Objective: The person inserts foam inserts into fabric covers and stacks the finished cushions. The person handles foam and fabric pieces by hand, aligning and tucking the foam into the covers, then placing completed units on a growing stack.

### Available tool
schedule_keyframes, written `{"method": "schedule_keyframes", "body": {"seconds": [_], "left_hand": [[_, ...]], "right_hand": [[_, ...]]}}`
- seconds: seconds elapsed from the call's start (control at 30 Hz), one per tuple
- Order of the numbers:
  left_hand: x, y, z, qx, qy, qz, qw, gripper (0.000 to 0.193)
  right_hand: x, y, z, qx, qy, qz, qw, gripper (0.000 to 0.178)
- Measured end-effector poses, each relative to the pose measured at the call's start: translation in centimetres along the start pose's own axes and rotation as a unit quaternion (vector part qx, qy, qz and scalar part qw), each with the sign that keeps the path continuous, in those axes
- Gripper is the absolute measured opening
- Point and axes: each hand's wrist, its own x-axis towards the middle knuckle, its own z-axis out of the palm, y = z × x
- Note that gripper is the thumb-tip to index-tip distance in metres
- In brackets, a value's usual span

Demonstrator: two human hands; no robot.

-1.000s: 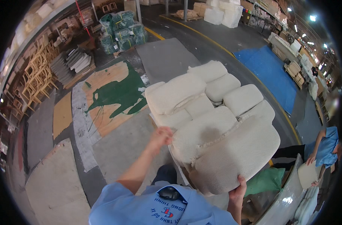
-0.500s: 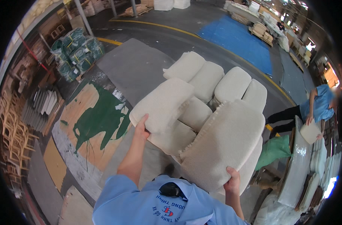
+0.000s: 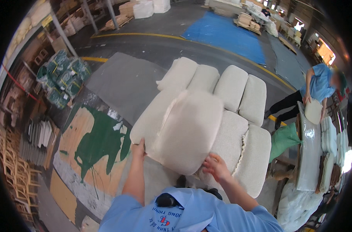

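Lining up the cushions

The left hand [image 3: 138, 148] has its fingers bent round the near corner of the left cream cushion [image 3: 149, 119]. The right hand [image 3: 217, 168] has loose, half-spread fingers by the near right corner of the middle cream cushion [image 3: 189, 133] — I can't tell if they touch. These two cushions sit side by side. This looks like the lining-up step — next needs a steady left hold and a gentle right push.

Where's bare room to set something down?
Bare: the grey mat, between green bundles and cream cushions; farther off, most of the blue sheet, beyond the yellow line. Crowded: the cushion pile, left hand and right hand at its near edge; far right, green sack and co-worker.
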Motion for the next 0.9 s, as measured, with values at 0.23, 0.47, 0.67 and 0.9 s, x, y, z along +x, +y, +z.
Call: {"method": "schedule_keyframes", "body": {"seconds": [0.23,0.47,0.67,0.9], "left_hand": [[-3.5,0.1,10.6,0.445,-0.083,0.579,0.678,0.062],[-5.6,-1.6,21.2,0.662,-0.176,0.473,0.554,0.071],[-11.4,-2.7,22.1,0.660,-0.127,0.484,0.560,0.073],[-17.4,-9.6,18.2,0.583,0.108,0.572,0.567,0.067]], "right_hand": [[-7.0,5.7,-5.2,-0.049,0.103,-0.066,0.991,0.029],[-12.7,5.9,-9.1,-0.060,0.205,-0.151,0.965,0.029],[-23.1,12.0,-17.8,0.079,0.415,-0.129,0.897,0.027],[-32.6,21.6,-29.2,0.163,0.466,-0.073,0.866,0.027]]}}
